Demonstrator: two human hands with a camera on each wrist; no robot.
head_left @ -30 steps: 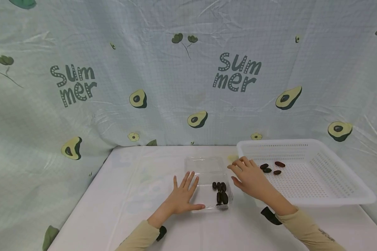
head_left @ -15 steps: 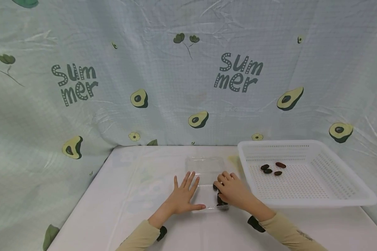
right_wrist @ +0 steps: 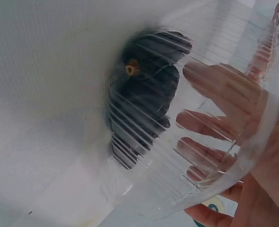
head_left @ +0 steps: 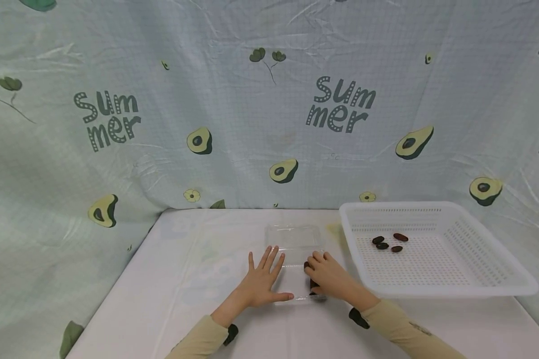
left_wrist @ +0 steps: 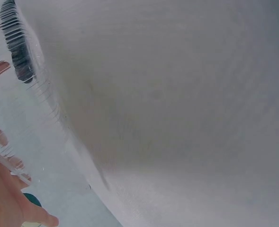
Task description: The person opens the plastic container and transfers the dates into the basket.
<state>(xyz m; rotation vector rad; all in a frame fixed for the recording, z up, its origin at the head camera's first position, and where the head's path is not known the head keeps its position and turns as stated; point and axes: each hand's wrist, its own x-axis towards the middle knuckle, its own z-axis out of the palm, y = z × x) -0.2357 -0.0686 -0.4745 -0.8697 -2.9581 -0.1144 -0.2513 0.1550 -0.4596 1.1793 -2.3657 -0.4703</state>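
- Clear plastic box [head_left: 296, 280], rectangular, sits on the white worktop [head_left: 197, 284]; we see dark, oval dates [right_wrist: 151, 94] along its right side.
- Our left hand [head_left: 262, 281] spreads flat over its left side, grip empty.
- Our right hand [head_left: 331, 277] dips inside, grip relaxed, fingertips just beside the dates.

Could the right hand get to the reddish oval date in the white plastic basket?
Probably yes: the basket is open above and nothing covers the date, though the right hand must clear the rim.

Pale avocado-print sheet [head_left: 233, 94], white table [head_left: 296, 329]
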